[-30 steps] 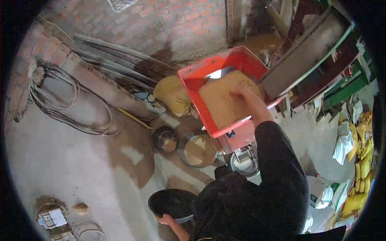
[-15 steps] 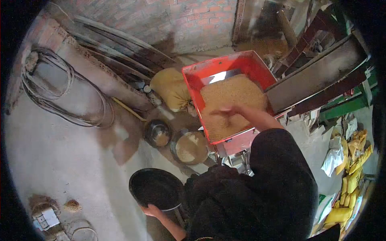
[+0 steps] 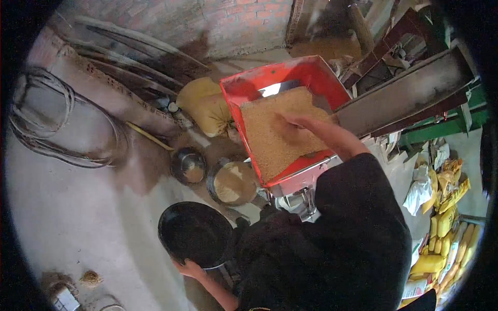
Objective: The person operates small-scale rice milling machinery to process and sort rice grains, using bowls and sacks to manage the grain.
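Note:
My left hand (image 3: pixel 191 270) is closed on the near rim of a black basin (image 3: pixel 194 233), which is dark inside with no contents I can make out. My right hand (image 3: pixel 301 122) reaches into a red hopper (image 3: pixel 239 122) and lies on the heap of golden-brown grain (image 3: pixel 272 147). Its fingers look stretched out and partly shadowed against the grain.
Two round pans stand left of the hopper: a dark pan (image 3: pixel 188 166) and a larger pan (image 3: pixel 233 181), both holding grainy material. A tied yellow sack (image 3: pixel 205 106) leans behind them. A long metal chute (image 3: pixel 404 93) runs right. Coiled hose (image 3: pixel 67 124) lies left.
My right hand has moved farther back over the grain, and a darker hollow shows beside it. The left hand keeps its hold on the basin. The whole view has shifted slightly.

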